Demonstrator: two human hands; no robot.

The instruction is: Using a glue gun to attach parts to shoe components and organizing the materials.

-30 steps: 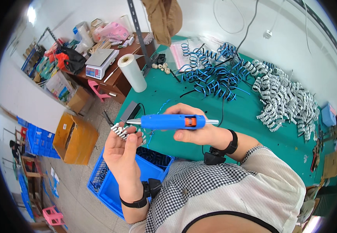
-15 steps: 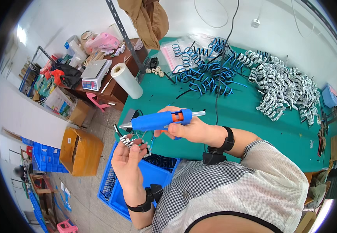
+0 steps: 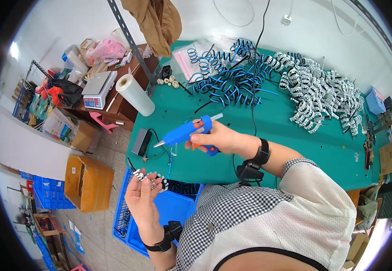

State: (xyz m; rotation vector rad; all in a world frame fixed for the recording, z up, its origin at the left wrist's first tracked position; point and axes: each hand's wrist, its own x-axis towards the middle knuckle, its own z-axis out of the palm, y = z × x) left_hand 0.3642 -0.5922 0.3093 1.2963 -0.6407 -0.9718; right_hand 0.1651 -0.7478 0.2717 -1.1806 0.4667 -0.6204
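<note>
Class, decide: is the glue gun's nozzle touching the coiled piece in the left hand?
Apart. The head view shows green table between the glue gun nozzle and the coiled piece in the left hand.

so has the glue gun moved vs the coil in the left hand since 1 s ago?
Yes. The blue glue gun has lifted away from the coiled piece in the left hand; its nozzle now sits over the green table.

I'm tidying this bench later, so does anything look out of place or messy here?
Mostly the coiled blue cables sprawl tangled over the green table, beside a loose heap of white coiled pieces. Nothing looks spilled or broken.
</note>
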